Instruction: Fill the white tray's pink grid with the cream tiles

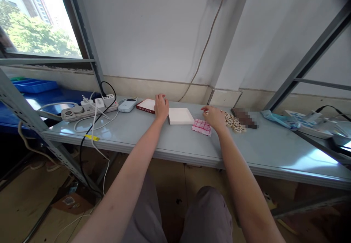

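Observation:
My left hand (161,107), fingers bent together, is at the right end of a shallow white box part with red patterned sides (146,105). Whatever its fingertips may hold is hidden. To its right, a white open shallow box (181,116) lies flat. My right hand (214,118) is over the left side of a spread of round wooden pieces with dark markings (234,122). Its thumb and forefinger point left and look apart, with nothing visible between them; the other fingers are mostly hidden. Just left of this hand lies a pink-and-white checked sheet or cloth (202,126).
On the grey shelf (189,148), a power strip (89,109) with tangled cables and a pale blue device (127,105) are at the left. A brown pixelated item (245,118) lies behind the pieces. Blue plastic packaging (279,120) is farther right, beside the metal upright.

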Demonstrator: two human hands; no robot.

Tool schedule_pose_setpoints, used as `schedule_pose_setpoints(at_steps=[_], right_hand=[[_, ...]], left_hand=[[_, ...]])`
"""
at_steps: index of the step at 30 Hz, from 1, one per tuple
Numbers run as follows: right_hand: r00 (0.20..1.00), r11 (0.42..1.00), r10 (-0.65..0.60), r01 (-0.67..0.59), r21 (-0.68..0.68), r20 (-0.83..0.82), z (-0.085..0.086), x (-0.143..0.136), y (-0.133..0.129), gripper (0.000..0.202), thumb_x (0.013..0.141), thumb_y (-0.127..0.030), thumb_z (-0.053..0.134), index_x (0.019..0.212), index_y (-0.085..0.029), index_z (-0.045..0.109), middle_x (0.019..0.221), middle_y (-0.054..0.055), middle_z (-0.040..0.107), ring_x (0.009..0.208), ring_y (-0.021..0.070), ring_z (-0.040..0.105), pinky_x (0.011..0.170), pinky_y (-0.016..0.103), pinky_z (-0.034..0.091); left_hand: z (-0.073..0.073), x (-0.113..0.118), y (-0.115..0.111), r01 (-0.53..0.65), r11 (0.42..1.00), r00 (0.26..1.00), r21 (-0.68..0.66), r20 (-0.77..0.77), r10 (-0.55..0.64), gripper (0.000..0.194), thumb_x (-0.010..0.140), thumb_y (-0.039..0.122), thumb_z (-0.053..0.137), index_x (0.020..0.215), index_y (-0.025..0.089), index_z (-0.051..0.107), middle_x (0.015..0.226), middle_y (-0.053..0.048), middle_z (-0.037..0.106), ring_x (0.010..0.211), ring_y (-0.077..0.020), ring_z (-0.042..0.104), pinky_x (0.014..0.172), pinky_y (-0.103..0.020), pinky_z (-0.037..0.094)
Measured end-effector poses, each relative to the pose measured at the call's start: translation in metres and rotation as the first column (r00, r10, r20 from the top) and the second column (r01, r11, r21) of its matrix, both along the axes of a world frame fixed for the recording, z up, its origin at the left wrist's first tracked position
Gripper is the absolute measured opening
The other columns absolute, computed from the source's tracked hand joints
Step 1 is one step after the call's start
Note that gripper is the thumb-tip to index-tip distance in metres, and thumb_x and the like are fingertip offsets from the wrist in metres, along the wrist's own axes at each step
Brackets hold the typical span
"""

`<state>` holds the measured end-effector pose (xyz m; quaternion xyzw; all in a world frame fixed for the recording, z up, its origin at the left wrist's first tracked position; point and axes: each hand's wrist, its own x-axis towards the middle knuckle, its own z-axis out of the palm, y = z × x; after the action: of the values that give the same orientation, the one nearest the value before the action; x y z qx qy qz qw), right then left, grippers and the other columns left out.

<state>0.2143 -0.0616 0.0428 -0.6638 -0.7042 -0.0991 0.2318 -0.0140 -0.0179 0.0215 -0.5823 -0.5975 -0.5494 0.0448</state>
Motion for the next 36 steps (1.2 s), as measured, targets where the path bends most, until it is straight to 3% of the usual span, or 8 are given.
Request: schedule_pose_setpoints(at_steps=[3, 10, 17, 22, 27, 30, 32, 36], right_hand=[[0.999, 0.996, 0.021, -0.017, -0.083, 0.039, -0.001, 0.0, 0.0, 0.034, 0.077, -0.021, 0.042, 0.105, -0.021, 0.06, 0.103, 0.006, 0.064, 0.097, 0.0245, 0.053, 0.082, 0.038, 0.035], [0.973, 0.965, 0.023, 0.038, -0.261, 0.228, -0.006, 0.007, -0.002, 0.029, 0.073, -0.044, 0.06, 0.094, -0.027, 0.068, 0.12, 0.011, 0.051, 0.116, 0.0332, 0.035, 0.089, 0.053, 0.027], [0.994, 0.966, 0.041, -0.014, -0.259, 0.099, -0.001, 0.007, -0.001, 0.023, 0.074, -0.039, 0.058, 0.087, -0.023, 0.067, 0.102, 0.01, 0.062, 0.106, 0.0309, 0.047, 0.089, 0.052, 0.028], [0.925, 0.975, 0.221, -0.205, 0.085, -0.31, 0.011, 0.002, -0.002, 0.023, 0.076, -0.037, 0.052, 0.087, -0.019, 0.061, 0.083, 0.006, 0.064, 0.078, 0.0211, 0.055, 0.074, 0.035, 0.039], [0.722, 0.872, 0.488, -0.372, 0.319, -0.49, 0.013, -0.009, -0.001, 0.022, 0.073, -0.037, 0.055, 0.085, -0.019, 0.057, 0.08, 0.003, 0.06, 0.071, 0.0166, 0.052, 0.063, 0.027, 0.04], [0.673, 0.837, 0.545, -0.464, 0.289, -0.501, 0.008, -0.017, -0.002, 0.027, 0.076, -0.038, 0.052, 0.096, -0.019, 0.055, 0.092, 0.005, 0.061, 0.078, 0.0173, 0.054, 0.067, 0.028, 0.042], [0.678, 0.845, 0.521, -0.495, 0.203, -0.519, 0.004, -0.022, -0.004, 0.038, 0.08, -0.039, 0.048, 0.112, -0.019, 0.047, 0.099, 0.006, 0.06, 0.083, 0.0178, 0.055, 0.07, 0.029, 0.043], [0.729, 0.869, 0.438, -0.493, 0.042, -0.526, -0.006, -0.029, -0.003, 0.047, 0.088, -0.043, 0.032, 0.129, -0.018, 0.031, 0.119, 0.009, 0.054, 0.1, 0.0176, 0.053, 0.082, 0.028, 0.041]], left_hand=[[0.005, 0.002, -0.003, 0.04, 0.997, 0.999, 0.065, 0.027, -0.042, 0.018, 0.087, 0.016, 0.035, 0.101, 0.019, 0.046, 0.108, -0.009, 0.049, 0.092, -0.0188, 0.054, 0.075, -0.029, 0.04], [0.007, 0.015, -0.008, 0.238, 0.969, 0.967, 0.069, -0.112, -0.23, 0.016, 0.084, 0.015, 0.04, 0.096, 0.019, 0.049, 0.103, -0.007, 0.05, 0.09, -0.0173, 0.053, 0.075, -0.029, 0.041], [0.003, 0.029, -0.015, 0.467, 0.884, 0.851, -0.01, -0.267, -0.452, 0.015, 0.079, 0.015, 0.047, 0.092, 0.018, 0.053, 0.095, -0.005, 0.058, 0.091, -0.0169, 0.051, 0.082, -0.03, 0.038], [0.007, 0.033, -0.014, 0.598, 0.799, 0.792, -0.054, -0.109, -0.6, 0.02, 0.083, 0.032, 0.047, 0.082, 0.016, 0.058, 0.082, -0.003, 0.061, 0.075, -0.0137, 0.052, 0.073, -0.027, 0.039], [0.009, 0.039, -0.017, 0.816, 0.571, 0.579, -0.094, 0.133, -0.805, 0.043, 0.082, 0.05, 0.042, 0.069, 0.014, 0.06, 0.07, -0.002, 0.059, 0.071, -0.0133, 0.053, 0.068, -0.026, 0.039], [0.009, 0.04, -0.019, 0.897, 0.428, 0.443, -0.115, 0.265, -0.857, 0.04, 0.076, 0.051, 0.05, 0.067, 0.013, 0.06, 0.063, -0.001, 0.054, 0.064, -0.0123, 0.051, 0.062, -0.025, 0.038], [0.007, 0.038, -0.015, 0.916, 0.382, 0.402, -0.126, 0.314, -0.86, 0.037, 0.072, 0.049, 0.057, 0.068, 0.012, 0.062, 0.062, -0.001, 0.055, 0.063, -0.0124, 0.051, 0.059, -0.025, 0.038], [-0.002, 0.032, 0.003, 0.893, 0.449, 0.426, -0.038, 0.399, -0.812, 0.035, 0.067, 0.044, 0.064, 0.08, 0.012, 0.065, 0.073, -0.004, 0.062, 0.069, -0.0144, 0.055, 0.062, -0.025, 0.042]])
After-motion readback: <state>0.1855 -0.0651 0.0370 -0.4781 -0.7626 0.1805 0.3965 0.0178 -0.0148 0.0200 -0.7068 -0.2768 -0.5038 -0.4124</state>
